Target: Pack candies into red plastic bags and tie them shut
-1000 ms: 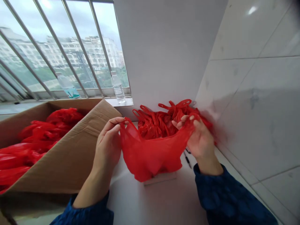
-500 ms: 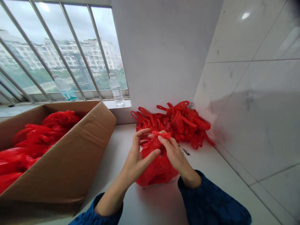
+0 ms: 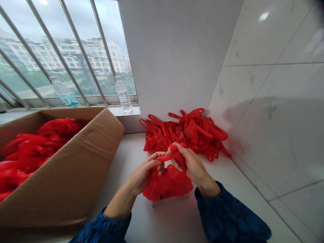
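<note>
A red plastic bag [image 3: 168, 184] stands on the white tabletop in front of me, its body bulging and its top gathered upward. My left hand [image 3: 145, 170] pinches a strip of the bag's top between thumb and fingers. On the other side, my right hand [image 3: 188, 162] grips the bunched neck. The strip stretches between both hands. What fills the bag is hidden; a thin flat edge shows beneath its front. Just behind my hands lies a pile of red plastic bags [image 3: 194, 131] with loop handles, against the wall.
At the left stands an open cardboard box [image 3: 83, 162] holding several red bags [image 3: 48, 141]. Two clear plastic bottles, one upright [image 3: 123, 96] and one leaning [image 3: 64, 92], are on the sill by the barred window. A tiled wall [image 3: 273, 111] borders the right side.
My left hand has gone from spread fingers to pinching a strip of the bag. My right hand has shifted slightly right, still gripping the neck. The bag's top is now pulled sideways.
</note>
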Demonstrator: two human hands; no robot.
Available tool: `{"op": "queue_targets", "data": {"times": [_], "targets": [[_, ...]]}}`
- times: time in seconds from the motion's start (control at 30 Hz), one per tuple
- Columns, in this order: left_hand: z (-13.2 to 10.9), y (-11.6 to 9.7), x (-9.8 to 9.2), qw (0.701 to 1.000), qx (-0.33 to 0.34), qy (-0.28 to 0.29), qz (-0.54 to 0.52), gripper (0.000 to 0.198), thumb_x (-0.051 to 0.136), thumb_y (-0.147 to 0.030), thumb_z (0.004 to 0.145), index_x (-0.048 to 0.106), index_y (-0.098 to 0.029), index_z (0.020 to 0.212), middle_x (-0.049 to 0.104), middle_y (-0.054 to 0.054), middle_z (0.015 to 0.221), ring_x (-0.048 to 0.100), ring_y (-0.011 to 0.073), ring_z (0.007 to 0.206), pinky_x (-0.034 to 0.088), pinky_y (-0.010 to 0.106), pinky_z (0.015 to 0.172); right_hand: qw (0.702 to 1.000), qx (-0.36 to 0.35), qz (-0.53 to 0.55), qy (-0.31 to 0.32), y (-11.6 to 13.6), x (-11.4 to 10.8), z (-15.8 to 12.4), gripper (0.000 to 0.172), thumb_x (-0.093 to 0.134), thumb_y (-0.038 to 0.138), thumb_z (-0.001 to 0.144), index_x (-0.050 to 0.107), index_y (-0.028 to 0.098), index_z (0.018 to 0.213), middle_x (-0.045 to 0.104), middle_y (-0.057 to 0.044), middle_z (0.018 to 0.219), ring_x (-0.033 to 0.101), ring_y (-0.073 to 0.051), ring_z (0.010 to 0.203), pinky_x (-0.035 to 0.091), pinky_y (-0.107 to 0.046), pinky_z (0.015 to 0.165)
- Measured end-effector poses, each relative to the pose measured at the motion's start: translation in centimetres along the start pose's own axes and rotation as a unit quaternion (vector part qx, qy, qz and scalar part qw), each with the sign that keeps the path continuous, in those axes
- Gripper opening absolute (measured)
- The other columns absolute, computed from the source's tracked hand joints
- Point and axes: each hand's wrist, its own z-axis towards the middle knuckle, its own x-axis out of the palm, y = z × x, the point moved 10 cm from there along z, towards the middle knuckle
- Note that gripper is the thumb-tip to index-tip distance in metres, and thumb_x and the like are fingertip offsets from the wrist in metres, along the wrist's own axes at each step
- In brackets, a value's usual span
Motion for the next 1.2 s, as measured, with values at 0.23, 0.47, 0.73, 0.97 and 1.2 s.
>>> {"op": "queue_targets", "data": {"times": [0.23,0.47,0.73,0.97,1.2], "targets": [[-0.3,-0.4,0.4,0.999,0.036,-0.027,-0.020,0.033,0.067,-0.040,0.087,0.062,-0.020,0.112,0.058,0.002,0.086,0.053,0.0122,0.071,0.045,0.024,0.068,0.981,-0.050,-0.185,0.040,1.4,1.2,-0.8,0.022,0.036,0.032,0.103,0.051,0.023,0.089,0.056,0.007,0.060,0.050,-0.011,0.053,0.039,-0.024,0.059],[-0.8,-2.4,-0.3,0.975,0.170,-0.089,0.111,0.025,0.069,-0.041,0.090,0.058,-0.020,0.098,0.056,-0.002,0.079,0.049,0.0101,0.068,0.040,0.021,0.069,0.932,-0.137,-0.333,0.051,3.1,2.5,-1.2,0.026,0.040,0.029,0.101,0.051,0.022,0.079,0.057,0.001,0.083,0.056,-0.014,0.077,0.042,-0.028,0.073],[-1.4,-3.5,1.6,0.934,0.210,-0.020,0.288,0.031,0.060,-0.039,0.096,0.056,-0.016,0.077,0.054,-0.001,0.076,0.047,0.0111,0.072,0.038,0.022,0.071,0.994,-0.011,-0.107,-0.038,0.9,-1.2,0.0,0.031,0.059,0.048,0.095,0.061,0.020,0.083,0.060,0.002,0.074,0.057,-0.012,0.067,0.047,-0.025,0.067],[-1.3,-3.5,0.4,0.923,0.198,-0.106,0.314,0.034,0.068,-0.030,0.090,0.053,-0.020,0.118,0.068,0.004,0.101,0.061,0.0143,0.081,0.045,0.024,0.072,0.958,-0.091,-0.272,0.027,3.3,0.4,-1.2,0.013,0.074,0.022,0.083,0.067,0.022,0.093,0.068,0.002,0.089,0.064,-0.013,0.079,0.052,-0.026,0.073],[-1.3,-2.4,0.7,0.992,0.108,-0.038,0.049,0.033,0.072,-0.032,0.087,0.069,-0.018,0.117,0.072,0.009,0.111,0.068,0.0197,0.100,0.052,0.027,0.089,0.881,-0.231,-0.412,0.005,6.1,1.6,-2.5,0.014,0.070,0.010,0.085,0.065,0.022,0.091,0.063,-0.005,0.115,0.066,-0.017,0.103,0.053,-0.031,0.086]]}}
